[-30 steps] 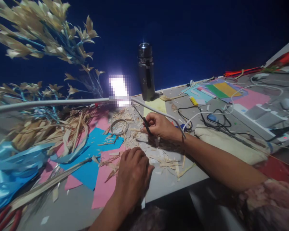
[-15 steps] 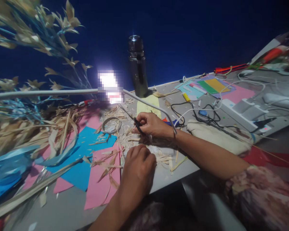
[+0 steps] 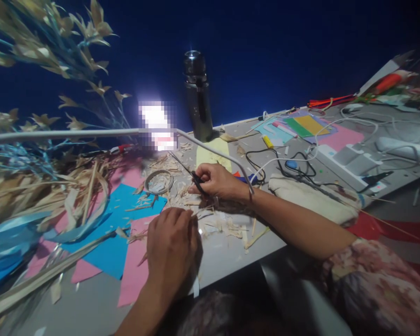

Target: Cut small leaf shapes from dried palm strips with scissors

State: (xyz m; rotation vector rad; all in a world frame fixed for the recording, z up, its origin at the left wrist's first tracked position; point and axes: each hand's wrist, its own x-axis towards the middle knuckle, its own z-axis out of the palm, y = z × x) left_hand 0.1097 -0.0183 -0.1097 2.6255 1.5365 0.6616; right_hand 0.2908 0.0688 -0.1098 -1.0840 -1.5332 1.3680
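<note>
My right hand point(image 3: 220, 183) is closed around the black handles of a pair of scissors point(image 3: 197, 182), whose thin blades point up and left. Lower and to the left, my left hand point(image 3: 173, 240) is turned palm down with its fingers curled in. A thin pale strip point(image 3: 206, 211) shows by its fingertips, but whether they grip it is hidden. Cut scraps of dried husk point(image 3: 233, 227) lie around both hands. Beyond the left hand sits a roll of tape point(image 3: 159, 182). Blue paper point(image 3: 114, 233) and pink paper point(image 3: 131, 280) lie left of and partly under that hand.
A dark flask point(image 3: 198, 100) stands behind the yellow paper point(image 3: 214, 154). A white cable point(image 3: 224, 154) arches over the right wrist. To the right are a folded cloth point(image 3: 311, 200) and a power strip point(image 3: 346, 165). Dried-leaf stems point(image 3: 87, 88) and husks point(image 3: 7, 200) fill the left.
My left hand has moved left and slightly up, away from the scissors and over the pink paper. The right hand keeps the scissors in nearly the same spot. The view has shifted slightly.
</note>
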